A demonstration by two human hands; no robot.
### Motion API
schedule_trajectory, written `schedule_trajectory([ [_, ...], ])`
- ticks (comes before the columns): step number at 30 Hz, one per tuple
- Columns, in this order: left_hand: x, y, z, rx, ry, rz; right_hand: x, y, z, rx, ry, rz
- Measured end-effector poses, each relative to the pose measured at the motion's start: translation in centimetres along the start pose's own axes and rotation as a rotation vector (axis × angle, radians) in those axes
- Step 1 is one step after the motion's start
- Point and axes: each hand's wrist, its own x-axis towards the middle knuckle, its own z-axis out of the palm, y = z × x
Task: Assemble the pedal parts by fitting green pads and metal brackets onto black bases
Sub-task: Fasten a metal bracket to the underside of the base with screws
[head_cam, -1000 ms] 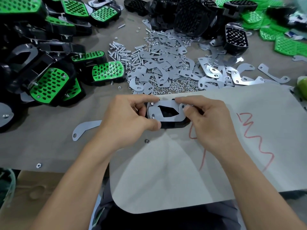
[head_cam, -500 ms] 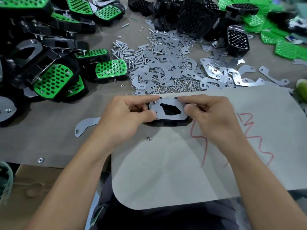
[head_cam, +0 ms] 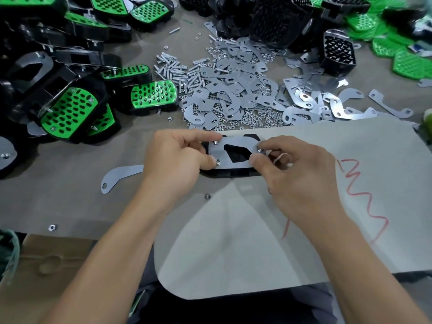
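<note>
Now fingers (head_cam: 198, 136) of left hand (head_cam: 177, 160) and right hand (head_cam: 297, 178) curled, pinching bracket (head_cam: 236, 152) ends over black base (head_cam: 233, 173). Bracket likely thin, stiff, light; best held by short edges.

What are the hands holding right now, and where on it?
Both hold the metal bracket lying on the black base: the left hand pinches its left end, the right hand its right end.

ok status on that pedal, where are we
Hands: left hand and right hand both pinch the metal bracket by its ends. Bracket sits on the black base, bolt tips poking through on the left side. A loose nut lies nearer, apart from it.
</note>
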Motion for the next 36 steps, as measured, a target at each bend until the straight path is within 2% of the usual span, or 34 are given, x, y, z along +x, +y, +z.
schedule_trajectory([
  [3,-0.7,-0.1,0.3,0.033,0.038,0.042,-0.1,0.1,0.0,0.008,-0.033,0.004],
  [6,-0.7,0.2,0.2,0.053,0.05,0.028,-0.3,0.1,0.1,-0.097,-0.062,-0.058],
  [11,0.3,1.5,-0.5,0.214,-0.035,0.012,0.2,-0.6,-0.2,-0.267,-0.055,-0.188],
  [14,0.1,1.4,-0.6,0.18,-0.035,0.004,0.7,-0.6,-0.5,-0.261,-0.061,-0.226],
  [17,-0.5,0.8,-0.6,0.084,0.0,0.002,0.9,-0.3,-0.8,-0.198,-0.104,-0.172],
  [20,-0.6,0.6,-0.4,0.06,0.028,-0.003,1.7,0.0,-1.7,-0.055,-0.205,-0.032],
  [22,-0.6,0.7,-0.4,0.063,0.04,-0.008,3.4,0.0,-2.4,0.009,-0.161,0.042],
  [24,-0.5,0.8,-0.3,0.056,0.042,-0.013,5.9,-0.2,-2.7,-0.07,-0.077,0.049],
  [25,-0.5,0.7,-0.3,0.049,0.039,-0.013,7.1,-0.4,-2.7,-0.144,-0.087,0.024],
  [30,-0.5,0.6,-0.5,0.032,0.02,-0.016,10.5,-1.2,-1.3,-0.426,-0.324,-0.036],
  [36,-0.3,0.3,-0.5,0.065,-0.021,-0.005,10.7,-1.7,-0.2,-0.591,-0.305,-0.101],
])
